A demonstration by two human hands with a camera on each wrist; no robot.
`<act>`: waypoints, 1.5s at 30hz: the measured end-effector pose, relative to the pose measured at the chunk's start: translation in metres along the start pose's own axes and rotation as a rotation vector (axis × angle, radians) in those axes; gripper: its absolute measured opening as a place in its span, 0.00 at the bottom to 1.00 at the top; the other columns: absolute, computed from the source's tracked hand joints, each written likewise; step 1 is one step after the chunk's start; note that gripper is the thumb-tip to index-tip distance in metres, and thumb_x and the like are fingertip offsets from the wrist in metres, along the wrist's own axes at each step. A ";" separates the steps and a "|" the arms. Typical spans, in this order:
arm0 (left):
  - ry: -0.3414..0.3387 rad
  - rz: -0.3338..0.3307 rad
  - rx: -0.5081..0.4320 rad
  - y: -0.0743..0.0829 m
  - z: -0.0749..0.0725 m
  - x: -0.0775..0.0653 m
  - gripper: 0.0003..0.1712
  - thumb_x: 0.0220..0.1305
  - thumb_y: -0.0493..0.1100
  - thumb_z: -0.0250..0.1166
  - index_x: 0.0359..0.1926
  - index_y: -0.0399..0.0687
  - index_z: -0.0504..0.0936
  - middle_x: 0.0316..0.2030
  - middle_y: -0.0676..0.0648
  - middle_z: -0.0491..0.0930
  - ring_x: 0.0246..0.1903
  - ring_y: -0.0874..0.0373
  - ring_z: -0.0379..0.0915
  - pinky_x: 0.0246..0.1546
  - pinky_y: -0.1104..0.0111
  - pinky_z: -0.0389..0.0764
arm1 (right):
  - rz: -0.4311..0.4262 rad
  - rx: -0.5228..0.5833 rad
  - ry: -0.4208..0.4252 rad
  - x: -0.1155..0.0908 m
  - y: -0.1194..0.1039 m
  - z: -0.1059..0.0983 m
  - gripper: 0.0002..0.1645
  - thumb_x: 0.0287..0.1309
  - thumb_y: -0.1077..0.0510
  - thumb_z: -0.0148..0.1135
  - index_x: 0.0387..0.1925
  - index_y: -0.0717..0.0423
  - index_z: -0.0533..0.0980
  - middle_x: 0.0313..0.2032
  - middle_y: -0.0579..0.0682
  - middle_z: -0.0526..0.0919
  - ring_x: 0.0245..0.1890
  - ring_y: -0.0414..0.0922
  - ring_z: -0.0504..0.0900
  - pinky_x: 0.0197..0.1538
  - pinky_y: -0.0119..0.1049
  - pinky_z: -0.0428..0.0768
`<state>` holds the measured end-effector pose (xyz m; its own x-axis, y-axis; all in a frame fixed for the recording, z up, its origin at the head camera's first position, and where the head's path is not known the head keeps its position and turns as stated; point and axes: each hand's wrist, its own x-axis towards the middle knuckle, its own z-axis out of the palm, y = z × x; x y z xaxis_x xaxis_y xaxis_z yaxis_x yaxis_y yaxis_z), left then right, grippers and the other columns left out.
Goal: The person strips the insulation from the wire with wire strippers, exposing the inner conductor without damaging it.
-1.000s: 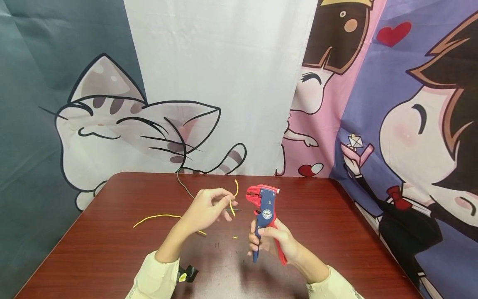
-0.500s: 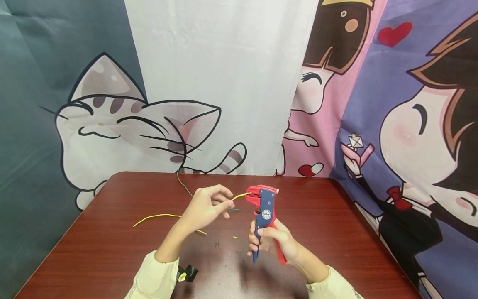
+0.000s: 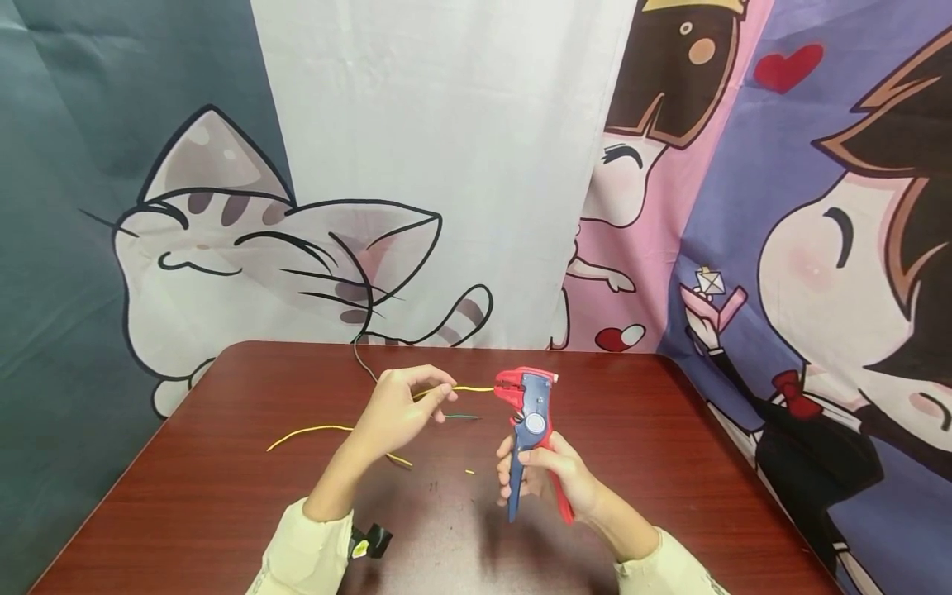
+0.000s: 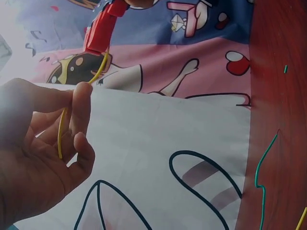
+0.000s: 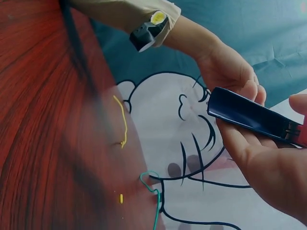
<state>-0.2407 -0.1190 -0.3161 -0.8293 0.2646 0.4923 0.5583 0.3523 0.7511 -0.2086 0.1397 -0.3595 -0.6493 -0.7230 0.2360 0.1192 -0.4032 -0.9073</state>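
I see L hand (image 3: 394, 406) pinching a thin yellow wire (image 3: 473, 388) btwn thumb & fingers, R hand (image 3: 552, 477) wrapped round a red/blue wire stripper (image 3: 536, 395). Wire's left of stripper, nearly straight, end at its jaws; can't tell how deep. Stripper's cut off in both wrist views. Green wire (image 3: 463, 416), lower left of stripper, part hidden behind L hand.

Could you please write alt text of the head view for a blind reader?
A person's left hand pinches a yellow wire that reaches the red jaws of a wire stripper gripped in the right hand. On the reddish-brown table lie more yellow wire and a green wire.
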 end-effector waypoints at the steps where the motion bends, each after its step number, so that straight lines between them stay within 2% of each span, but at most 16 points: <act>1: 0.007 -0.002 0.001 0.000 -0.001 0.000 0.05 0.65 0.34 0.65 0.38 0.45 0.86 0.28 0.55 0.85 0.19 0.60 0.80 0.19 0.70 0.72 | -0.002 0.000 0.000 0.000 0.000 -0.001 0.19 0.66 0.67 0.36 0.50 0.62 0.71 0.38 0.51 0.85 0.39 0.45 0.85 0.47 0.48 0.82; 5: 0.022 -0.017 0.009 0.001 -0.002 0.000 0.05 0.66 0.34 0.65 0.37 0.48 0.85 0.28 0.54 0.85 0.19 0.60 0.80 0.20 0.69 0.75 | -0.010 -0.001 -0.007 -0.001 0.000 -0.003 0.18 0.66 0.67 0.36 0.51 0.63 0.71 0.39 0.53 0.85 0.38 0.46 0.86 0.46 0.47 0.83; 12: 0.056 -0.018 0.027 -0.001 -0.004 0.001 0.05 0.65 0.32 0.64 0.36 0.44 0.85 0.27 0.52 0.85 0.19 0.61 0.79 0.21 0.69 0.76 | 0.004 0.009 -0.012 -0.005 0.000 -0.009 0.19 0.65 0.69 0.35 0.50 0.63 0.71 0.38 0.53 0.85 0.38 0.46 0.86 0.46 0.47 0.83; 19: 0.052 -0.015 0.024 -0.001 -0.005 0.003 0.05 0.65 0.32 0.63 0.35 0.44 0.84 0.28 0.47 0.85 0.19 0.61 0.79 0.21 0.69 0.78 | -0.013 0.008 -0.008 -0.004 -0.001 -0.013 0.20 0.65 0.70 0.33 0.49 0.65 0.71 0.36 0.51 0.83 0.35 0.46 0.84 0.45 0.46 0.83; 24: 0.061 -0.014 0.032 -0.001 -0.005 0.003 0.06 0.65 0.31 0.64 0.34 0.45 0.84 0.26 0.54 0.84 0.19 0.63 0.78 0.21 0.69 0.78 | -0.014 -0.005 -0.022 -0.002 -0.001 -0.016 0.18 0.66 0.69 0.34 0.48 0.65 0.71 0.33 0.50 0.82 0.33 0.47 0.83 0.43 0.45 0.84; 30: 0.073 -0.014 0.026 -0.004 -0.007 0.004 0.06 0.64 0.30 0.63 0.33 0.44 0.84 0.26 0.50 0.85 0.18 0.58 0.79 0.19 0.69 0.76 | 0.042 -0.003 -0.055 0.000 -0.004 -0.024 0.18 0.66 0.68 0.35 0.46 0.64 0.72 0.31 0.50 0.81 0.31 0.46 0.83 0.42 0.45 0.83; 34: 0.065 -0.016 0.018 -0.007 -0.007 0.005 0.07 0.64 0.30 0.63 0.33 0.44 0.84 0.25 0.52 0.84 0.18 0.53 0.79 0.19 0.69 0.75 | 0.093 0.013 -0.091 0.001 -0.005 -0.030 0.19 0.66 0.67 0.35 0.47 0.63 0.73 0.31 0.50 0.81 0.31 0.44 0.83 0.42 0.45 0.83; 40: 0.069 -0.013 0.036 -0.009 -0.009 0.006 0.10 0.63 0.29 0.63 0.31 0.48 0.84 0.23 0.55 0.83 0.16 0.56 0.77 0.19 0.69 0.75 | 0.122 0.010 -0.131 0.001 -0.006 -0.034 0.17 0.67 0.66 0.37 0.48 0.64 0.71 0.32 0.50 0.81 0.32 0.44 0.83 0.42 0.45 0.83; 45: 0.037 0.001 0.033 -0.011 -0.005 0.007 0.09 0.63 0.29 0.63 0.31 0.47 0.84 0.24 0.50 0.84 0.16 0.55 0.76 0.20 0.69 0.76 | 0.127 0.011 -0.148 0.003 -0.005 -0.034 0.16 0.67 0.65 0.37 0.47 0.61 0.71 0.32 0.50 0.80 0.32 0.44 0.83 0.43 0.44 0.83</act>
<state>-0.2532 -0.1258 -0.3187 -0.8287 0.2315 0.5096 0.5592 0.3813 0.7361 -0.2368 0.1589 -0.3659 -0.5111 -0.8428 0.1687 0.2026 -0.3088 -0.9293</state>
